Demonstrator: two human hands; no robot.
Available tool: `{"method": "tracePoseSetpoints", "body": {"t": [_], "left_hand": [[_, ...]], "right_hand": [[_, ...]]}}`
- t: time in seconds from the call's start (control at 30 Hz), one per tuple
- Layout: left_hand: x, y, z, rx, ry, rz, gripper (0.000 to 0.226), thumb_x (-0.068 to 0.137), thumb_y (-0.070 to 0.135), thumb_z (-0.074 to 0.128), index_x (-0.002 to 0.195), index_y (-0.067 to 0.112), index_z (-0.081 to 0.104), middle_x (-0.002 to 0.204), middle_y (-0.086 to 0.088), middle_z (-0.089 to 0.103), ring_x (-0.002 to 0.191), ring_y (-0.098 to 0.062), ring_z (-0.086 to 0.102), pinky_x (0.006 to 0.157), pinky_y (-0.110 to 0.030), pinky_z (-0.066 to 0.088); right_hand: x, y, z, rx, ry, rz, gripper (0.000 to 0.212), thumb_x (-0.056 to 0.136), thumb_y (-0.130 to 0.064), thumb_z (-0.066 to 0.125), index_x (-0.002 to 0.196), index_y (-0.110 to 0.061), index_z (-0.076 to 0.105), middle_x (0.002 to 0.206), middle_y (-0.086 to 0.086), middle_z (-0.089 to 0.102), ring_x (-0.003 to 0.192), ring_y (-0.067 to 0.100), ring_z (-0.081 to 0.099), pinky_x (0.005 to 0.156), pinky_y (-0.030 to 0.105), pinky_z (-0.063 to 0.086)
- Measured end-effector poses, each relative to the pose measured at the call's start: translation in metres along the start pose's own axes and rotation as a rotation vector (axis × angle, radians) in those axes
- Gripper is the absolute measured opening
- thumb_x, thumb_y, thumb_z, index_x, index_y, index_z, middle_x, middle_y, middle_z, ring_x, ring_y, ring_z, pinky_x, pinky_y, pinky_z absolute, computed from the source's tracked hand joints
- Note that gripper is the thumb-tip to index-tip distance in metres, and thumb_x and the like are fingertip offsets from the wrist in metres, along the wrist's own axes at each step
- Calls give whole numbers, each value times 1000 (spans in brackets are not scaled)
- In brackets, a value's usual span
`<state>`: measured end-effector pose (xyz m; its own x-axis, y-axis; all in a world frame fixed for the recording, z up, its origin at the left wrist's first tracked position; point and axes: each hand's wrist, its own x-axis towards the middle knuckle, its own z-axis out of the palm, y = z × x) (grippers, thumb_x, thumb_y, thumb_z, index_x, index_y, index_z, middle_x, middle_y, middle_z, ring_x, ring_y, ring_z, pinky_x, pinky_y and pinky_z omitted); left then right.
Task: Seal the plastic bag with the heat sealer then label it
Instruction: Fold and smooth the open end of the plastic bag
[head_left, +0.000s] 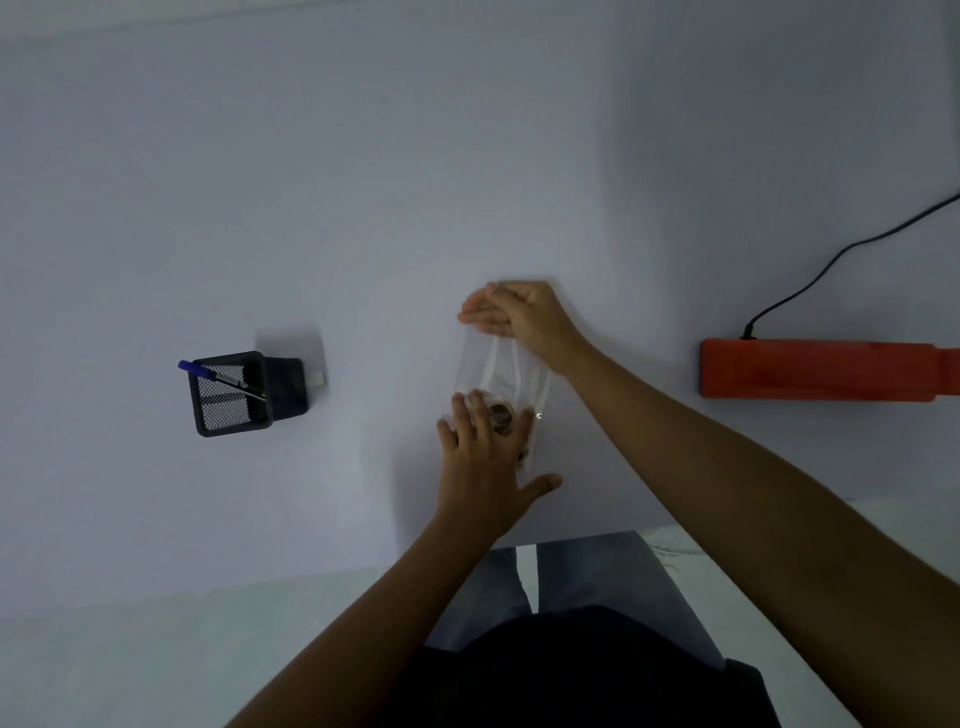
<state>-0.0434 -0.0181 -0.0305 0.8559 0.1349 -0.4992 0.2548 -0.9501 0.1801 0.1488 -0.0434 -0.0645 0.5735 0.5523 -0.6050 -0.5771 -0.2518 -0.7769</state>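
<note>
Orange heat sealer (826, 368), blk mesh pen holder (232, 396), clear bag (498, 371).

Clear plastic bag (491, 374) flat on white table, lengthwise away from person, small brownish round items bunched at near end, far end held. Orange bar-shaped heat sealer (826, 368) well right of it, lying closed, black cord attached.

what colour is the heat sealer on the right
Orange-red, with a black cord; the head view shows the heat sealer best.

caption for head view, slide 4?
Left hand flattens clear bag, right hand pinches its top; orange heat sealer waits.
</note>
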Motion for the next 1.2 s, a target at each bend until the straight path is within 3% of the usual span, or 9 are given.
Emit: {"method": "tracePoseSetpoints", "body": {"t": [0.27, 0.43, 0.57, 0.67, 0.97, 1.2], "left_hand": [[-2, 0, -2, 10, -11, 5, 95, 77, 90, 26, 152, 31, 27, 155, -34, 18, 141, -55, 17, 110, -65, 26], [1, -1, -3, 9, -27, 12, 94, 77, 90, 23, 152, 33, 25, 155, -34, 19, 141, -54, 18, 109, -64, 27], [6, -2, -6, 8, -30, 11, 100, 75, 92, 20, 154, 31, 22, 156, -33, 20, 142, -52, 19, 108, -61, 27], [4, -2, -6, 24, -43, 21, 98, 76, 92, 20, 154, 32, 20, 155, -34, 19, 141, -53, 18, 108, -63, 27], [5, -2, -11, 23, -58, 20, 98, 74, 93, 24, 152, 34, 24, 155, -32, 18, 140, -53, 16, 106, -64, 28], [2, -5, -10, 41, -63, 28, 97, 73, 93, 21, 151, 35, 22, 154, -31, 19, 139, -52, 17, 104, -63, 30]], "right_hand": [[9, -27, -13, 62, 115, -82, 40, 108, -20, 44, 115, 13, 65, 113, 25, 73, 105, 29, 74, 99, 39, 56], [-52, 11, -5, 75, 12, 3, 38, 108, -20, 44, 114, 8, 68, 111, 20, 75, 107, 30, 73, 100, 41, 56], [-82, 42, -4, 82, -25, 79, 38, 108, -17, 42, 116, 12, 66, 111, 25, 74, 106, 30, 73, 96, 34, 58], [-70, 40, -11, 70, 6, 80, 38, 108, -17, 42, 116, 11, 66, 112, 24, 74, 106, 28, 73, 95, 32, 58], [6, -15, -62, 104, 167, -4, 43, 107, -27, 46, 112, 10, 68, 108, 21, 76, 105, 29, 74, 98, 42, 57], [-31, -3, -41, 210, 189, -41, 36, 107, -22, 46, 109, 4, 71, 109, 20, 75, 106, 31, 73, 100, 43, 56]]}}
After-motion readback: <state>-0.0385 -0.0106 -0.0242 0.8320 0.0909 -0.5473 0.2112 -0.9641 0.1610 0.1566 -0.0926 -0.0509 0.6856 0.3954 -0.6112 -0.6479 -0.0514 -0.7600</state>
